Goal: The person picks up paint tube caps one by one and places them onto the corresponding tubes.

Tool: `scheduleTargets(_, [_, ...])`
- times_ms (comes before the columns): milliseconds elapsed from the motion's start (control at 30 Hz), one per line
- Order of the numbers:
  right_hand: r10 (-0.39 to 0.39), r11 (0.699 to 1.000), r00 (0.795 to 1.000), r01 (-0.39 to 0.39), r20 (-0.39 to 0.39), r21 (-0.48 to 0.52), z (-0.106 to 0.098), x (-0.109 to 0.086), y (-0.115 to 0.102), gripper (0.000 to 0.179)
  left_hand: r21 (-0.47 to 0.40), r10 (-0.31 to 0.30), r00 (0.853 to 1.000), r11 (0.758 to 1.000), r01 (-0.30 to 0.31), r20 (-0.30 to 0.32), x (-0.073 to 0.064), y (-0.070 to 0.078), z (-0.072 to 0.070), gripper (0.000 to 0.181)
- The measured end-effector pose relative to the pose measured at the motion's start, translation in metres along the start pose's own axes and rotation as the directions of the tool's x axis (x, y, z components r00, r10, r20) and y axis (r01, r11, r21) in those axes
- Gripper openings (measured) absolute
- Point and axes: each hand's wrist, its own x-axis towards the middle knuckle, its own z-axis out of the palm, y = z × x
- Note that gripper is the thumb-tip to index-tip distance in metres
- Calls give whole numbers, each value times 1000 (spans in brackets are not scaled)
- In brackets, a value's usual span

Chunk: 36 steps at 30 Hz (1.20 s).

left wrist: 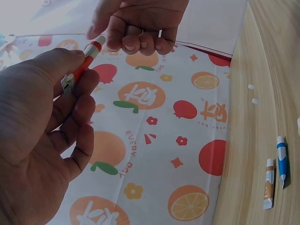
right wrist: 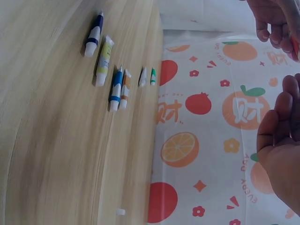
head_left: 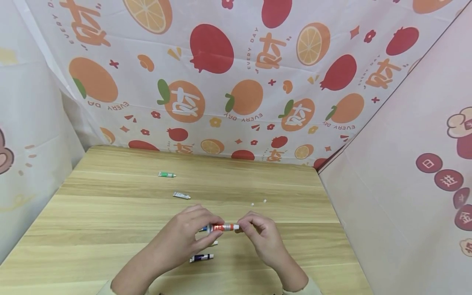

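Observation:
My left hand (head_left: 191, 231) pinches a red paint tube (head_left: 218, 228) between thumb and fingers, with its white cap (head_left: 236, 227) pointing right. At that capped end, my right hand (head_left: 262, 235) has its thumb and forefinger closed around the cap, the other fingers curled. In the left wrist view the red tube (left wrist: 83, 68) slants upward toward the right fingertips (left wrist: 112, 43). Below the left hand lie a dark purple paint tube (head_left: 201, 257) and a yellow one (right wrist: 104, 61). A blue tube (right wrist: 116, 89) and a brown tube (right wrist: 125, 89) lie side by side, mostly hidden by the left hand in the head view.
Farther back on the wooden table (head_left: 287, 180) are a green tube (head_left: 167, 174) and a whitish tube (head_left: 182, 195). Two small white pieces (head_left: 252, 204) lie beyond the right hand. Fruit-print cloth (head_left: 221, 94) hangs behind the table, with pale sheets (head_left: 402, 184) at both sides.

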Motion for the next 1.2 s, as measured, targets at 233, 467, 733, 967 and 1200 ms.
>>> scheduleTargets(233, [-81, 997, 996, 81, 26, -15, -3, 1, 0, 28, 6, -12, 1000, 1000, 12, 5, 0, -3, -3, 28])
scheduleTargets(467, [-207, 978, 978, 207, 34, -14, 0, 3, -3, 27, -8, -23, 1000, 1000, 23, 7, 0, -3, -5, 27])
scheduleTargets(733, [-147, 989, 989, 147, -3, -30, 2, 3, -3, 20, -29, 16, 1000, 999, -17, -14, 0, -2, -3, 23])
scheduleTargets(967, [-156, 986, 987, 154, -33, -57, 3, 1, 0, 12, -12, -3, 1000, 1000, 3, -7, -1, 3, -2, 29])
scheduleTargets(1200, [-69, 997, 996, 67, -50, -36, 4, -3, -2, 7, 18, -16, 1000, 1000, 16, -1, -1, 6, 1, 30])
